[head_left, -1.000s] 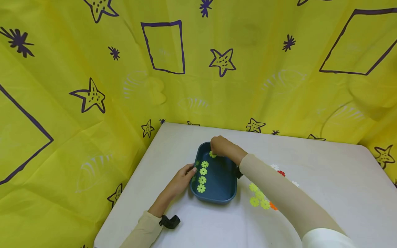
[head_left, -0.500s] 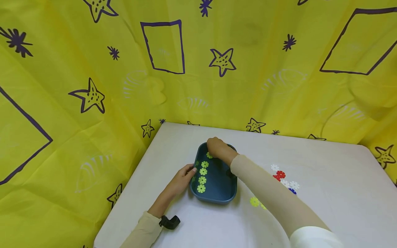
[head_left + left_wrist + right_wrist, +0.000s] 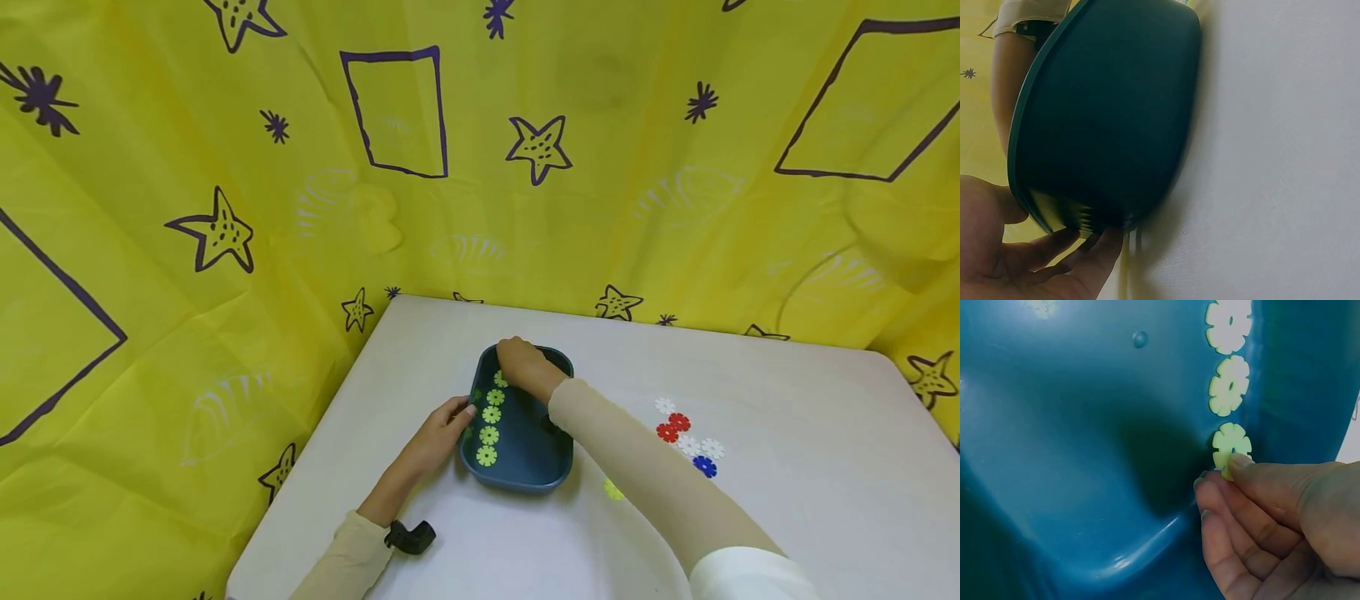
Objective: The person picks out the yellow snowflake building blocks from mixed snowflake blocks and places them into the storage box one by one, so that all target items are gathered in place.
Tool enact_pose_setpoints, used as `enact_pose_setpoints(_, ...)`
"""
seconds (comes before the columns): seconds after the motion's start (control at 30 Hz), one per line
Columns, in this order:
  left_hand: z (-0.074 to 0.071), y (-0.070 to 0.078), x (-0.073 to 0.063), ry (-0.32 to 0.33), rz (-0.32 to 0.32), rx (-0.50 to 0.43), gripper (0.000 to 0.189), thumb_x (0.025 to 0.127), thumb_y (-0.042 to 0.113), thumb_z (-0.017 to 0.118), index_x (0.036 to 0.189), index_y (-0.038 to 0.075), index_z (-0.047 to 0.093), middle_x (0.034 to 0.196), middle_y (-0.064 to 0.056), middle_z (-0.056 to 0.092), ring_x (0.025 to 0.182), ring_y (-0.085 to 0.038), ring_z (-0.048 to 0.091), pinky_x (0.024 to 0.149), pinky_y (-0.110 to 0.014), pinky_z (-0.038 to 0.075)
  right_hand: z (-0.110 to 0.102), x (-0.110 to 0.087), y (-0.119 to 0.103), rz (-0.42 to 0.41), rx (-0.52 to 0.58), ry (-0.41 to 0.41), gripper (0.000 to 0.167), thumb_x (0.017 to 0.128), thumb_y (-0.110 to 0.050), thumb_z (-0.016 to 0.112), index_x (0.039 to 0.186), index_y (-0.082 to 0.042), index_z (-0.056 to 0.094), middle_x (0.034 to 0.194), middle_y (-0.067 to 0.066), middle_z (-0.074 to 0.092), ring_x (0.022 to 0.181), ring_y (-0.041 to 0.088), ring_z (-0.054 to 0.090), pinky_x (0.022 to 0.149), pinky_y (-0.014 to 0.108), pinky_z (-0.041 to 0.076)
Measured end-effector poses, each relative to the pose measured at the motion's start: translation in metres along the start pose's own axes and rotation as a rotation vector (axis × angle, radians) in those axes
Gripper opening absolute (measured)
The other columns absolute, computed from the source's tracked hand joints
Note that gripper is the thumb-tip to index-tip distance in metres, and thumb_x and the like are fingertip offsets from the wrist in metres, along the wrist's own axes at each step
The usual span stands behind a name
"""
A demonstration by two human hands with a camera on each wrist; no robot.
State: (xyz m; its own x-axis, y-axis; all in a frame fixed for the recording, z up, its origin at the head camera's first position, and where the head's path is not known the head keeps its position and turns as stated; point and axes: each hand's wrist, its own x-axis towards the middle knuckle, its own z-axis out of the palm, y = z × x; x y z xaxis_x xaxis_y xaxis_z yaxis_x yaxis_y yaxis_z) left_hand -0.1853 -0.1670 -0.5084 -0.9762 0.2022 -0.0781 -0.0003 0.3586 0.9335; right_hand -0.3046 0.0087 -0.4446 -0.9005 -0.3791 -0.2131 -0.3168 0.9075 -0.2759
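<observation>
A dark blue-green plastic tray (image 3: 536, 467) sits on the white table. My left hand (image 3: 437, 435) grips its left rim, thumb over the edge; in the left wrist view the fingers lie against the outer wall of the tray (image 3: 1110, 94). Inside, several yellow-green flower-shaped notched discs (image 3: 491, 415) form a row along the left side. My right hand (image 3: 527, 367) reaches into the tray's far left corner. Seen from the right wrist, its thumb and fingertips pinch the edge of a yellow-green notched disc (image 3: 1232, 444) at the far end of the row.
Right of the tray lie loose notched discs: red ones (image 3: 678, 422), white ones (image 3: 664, 406) and a blue one (image 3: 705, 466). A yellow disc (image 3: 613, 489) shows partly behind my right forearm. A yellow patterned cloth (image 3: 480, 208) hangs behind the table.
My right hand has moved left inside the tray with the yellow-green disc, bringing it into line with the row. The left hand and tray stay still.
</observation>
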Motion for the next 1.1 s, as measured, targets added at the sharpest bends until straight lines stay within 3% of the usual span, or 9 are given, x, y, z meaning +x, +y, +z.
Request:
enact_pose_setpoints(0.3, 0.0, 0.002, 0.0, -0.004, 0.009, 0.004, 0.052, 0.114, 0.032, 0.048, 0.152, -0.004, 0.049, 0.151, -0.023, 0.055, 0.145, -0.04, 0.048, 0.12, -0.059, 0.039, 0.005, -0.005, -0.007, 0.019, 0.034, 0.041, 0.017, 0.106, -0.002, 0.057, 0.116, 0.002, 0.07, 0.108, 0.021, 0.071, 0.084, 0.029, 0.068, 0.069, 0.04, 0.059)
enact_pose_setpoints(0.6, 0.0, 0.002, 0.0, -0.004, 0.013, -0.002, 0.052, 0.114, 0.032, 0.047, 0.153, -0.004, 0.048, 0.152, -0.023, 0.055, 0.146, -0.04, 0.047, 0.12, -0.059, 0.038, 0.011, -0.005, -0.008, 0.036, 0.073, 0.06, 0.025, 0.108, -0.002, 0.052, 0.126, 0.004, 0.068, 0.12, 0.023, 0.07, 0.096, 0.031, 0.069, 0.08, 0.044, 0.063)
enact_pose_setpoints(1.1, 0.0, 0.001, 0.0, -0.005, 0.012, 0.013, 0.052, 0.114, 0.032, 0.047, 0.152, -0.004, 0.048, 0.151, -0.023, 0.055, 0.145, -0.039, 0.048, 0.12, -0.058, 0.039, 0.01, -0.005, -0.009, 0.045, 0.083, 0.031, 0.023, 0.107, 0.0, 0.055, 0.124, 0.004, 0.068, 0.118, 0.023, 0.069, 0.091, 0.03, 0.065, 0.077, 0.041, 0.06)
